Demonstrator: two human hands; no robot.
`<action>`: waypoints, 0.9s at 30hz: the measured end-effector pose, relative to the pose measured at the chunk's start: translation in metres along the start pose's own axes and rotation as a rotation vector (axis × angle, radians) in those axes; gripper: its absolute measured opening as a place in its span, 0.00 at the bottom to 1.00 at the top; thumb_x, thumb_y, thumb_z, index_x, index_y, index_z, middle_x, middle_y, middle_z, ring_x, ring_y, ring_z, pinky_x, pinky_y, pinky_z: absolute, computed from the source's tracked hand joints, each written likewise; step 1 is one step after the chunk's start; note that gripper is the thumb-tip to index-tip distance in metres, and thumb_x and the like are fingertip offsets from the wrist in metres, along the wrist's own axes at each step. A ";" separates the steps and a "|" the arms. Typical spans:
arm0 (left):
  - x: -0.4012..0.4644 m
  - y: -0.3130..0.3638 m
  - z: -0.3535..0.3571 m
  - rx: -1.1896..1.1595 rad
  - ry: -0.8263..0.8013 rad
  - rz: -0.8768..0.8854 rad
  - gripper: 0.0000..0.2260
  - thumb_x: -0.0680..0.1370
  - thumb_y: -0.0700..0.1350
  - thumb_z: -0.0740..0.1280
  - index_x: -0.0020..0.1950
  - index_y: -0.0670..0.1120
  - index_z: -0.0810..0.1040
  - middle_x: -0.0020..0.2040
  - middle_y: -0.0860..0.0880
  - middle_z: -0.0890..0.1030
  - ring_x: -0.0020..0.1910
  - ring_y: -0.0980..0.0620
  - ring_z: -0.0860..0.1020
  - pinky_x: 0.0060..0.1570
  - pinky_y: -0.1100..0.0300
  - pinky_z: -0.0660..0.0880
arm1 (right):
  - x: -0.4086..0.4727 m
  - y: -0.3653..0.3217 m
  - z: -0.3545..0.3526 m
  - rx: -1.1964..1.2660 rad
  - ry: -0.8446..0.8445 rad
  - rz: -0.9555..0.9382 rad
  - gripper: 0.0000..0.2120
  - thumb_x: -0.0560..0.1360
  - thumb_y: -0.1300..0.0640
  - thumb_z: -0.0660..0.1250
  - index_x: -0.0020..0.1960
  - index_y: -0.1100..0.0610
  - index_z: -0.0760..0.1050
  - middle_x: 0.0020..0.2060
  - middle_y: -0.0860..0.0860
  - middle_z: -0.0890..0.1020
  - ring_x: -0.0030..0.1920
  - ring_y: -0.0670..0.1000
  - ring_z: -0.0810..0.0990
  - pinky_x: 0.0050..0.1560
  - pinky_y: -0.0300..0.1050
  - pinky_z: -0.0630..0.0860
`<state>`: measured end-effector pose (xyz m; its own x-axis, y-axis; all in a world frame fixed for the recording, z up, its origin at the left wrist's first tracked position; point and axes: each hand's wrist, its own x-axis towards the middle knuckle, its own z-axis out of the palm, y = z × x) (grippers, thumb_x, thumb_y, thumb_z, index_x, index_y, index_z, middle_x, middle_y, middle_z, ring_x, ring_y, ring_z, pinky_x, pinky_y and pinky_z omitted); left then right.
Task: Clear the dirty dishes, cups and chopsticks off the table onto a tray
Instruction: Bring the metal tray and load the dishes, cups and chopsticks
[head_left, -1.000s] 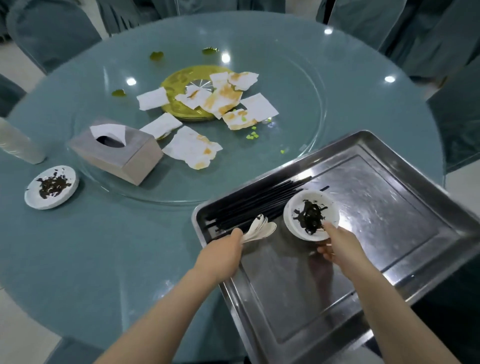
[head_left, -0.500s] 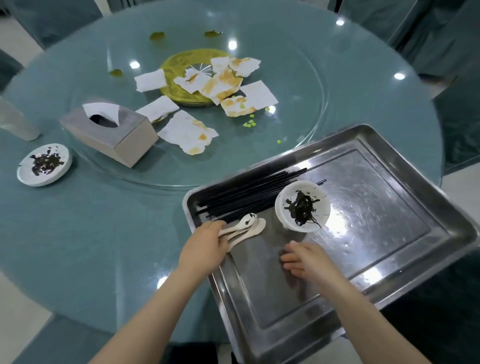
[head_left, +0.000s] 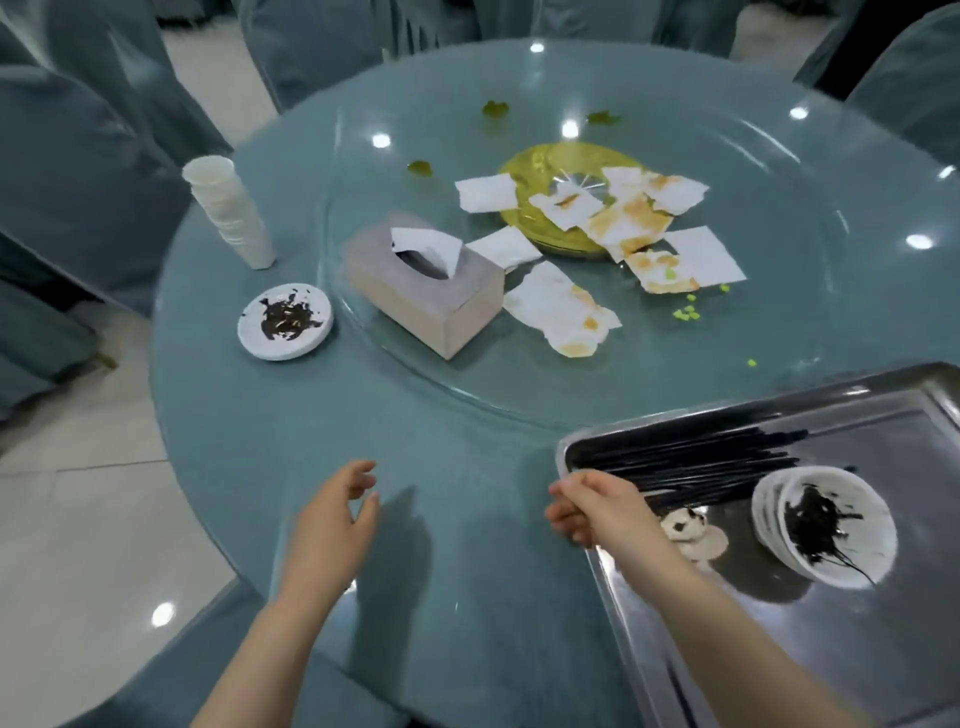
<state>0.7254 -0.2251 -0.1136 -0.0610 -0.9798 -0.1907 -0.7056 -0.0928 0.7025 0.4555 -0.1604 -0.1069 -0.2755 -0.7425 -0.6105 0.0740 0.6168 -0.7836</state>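
Head | left hand (head_left: 332, 514) relaxed, empty | right hand (head_left: 592, 506) loosely curled, empty

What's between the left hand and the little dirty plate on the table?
Nothing: only bare table lies between the left hand and the plate, as the head view shows.

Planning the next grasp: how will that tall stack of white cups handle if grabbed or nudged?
The cup stack is tall, narrow and already leaning, so a push up high would probably tip it. The cups look thin and light, probably easy to lift. Gripped near the top, the lower cups might slip off.
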 end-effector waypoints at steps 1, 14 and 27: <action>0.007 -0.011 -0.012 -0.007 0.010 -0.019 0.15 0.77 0.37 0.64 0.64 0.45 0.75 0.54 0.48 0.80 0.53 0.50 0.77 0.51 0.59 0.68 | 0.007 -0.008 0.017 -0.019 -0.008 -0.001 0.09 0.79 0.59 0.62 0.41 0.57 0.76 0.28 0.50 0.82 0.27 0.45 0.78 0.28 0.37 0.68; 0.112 -0.126 -0.114 -0.046 0.082 -0.225 0.13 0.78 0.39 0.65 0.62 0.46 0.77 0.52 0.49 0.81 0.46 0.53 0.77 0.50 0.59 0.71 | 0.131 -0.083 0.230 -0.169 -0.098 0.008 0.06 0.78 0.54 0.62 0.47 0.56 0.72 0.32 0.53 0.82 0.27 0.48 0.76 0.25 0.36 0.67; 0.284 -0.143 -0.149 -0.301 0.161 -0.192 0.24 0.77 0.44 0.68 0.71 0.46 0.65 0.57 0.49 0.75 0.45 0.56 0.76 0.49 0.59 0.71 | 0.246 -0.140 0.343 -0.222 0.062 -0.115 0.10 0.76 0.53 0.66 0.43 0.58 0.70 0.24 0.54 0.81 0.23 0.52 0.81 0.19 0.37 0.71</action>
<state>0.9140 -0.5165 -0.1662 0.1804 -0.9525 -0.2454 -0.4536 -0.3020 0.8385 0.7061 -0.5187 -0.1867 -0.3292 -0.7979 -0.5050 -0.1712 0.5763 -0.7991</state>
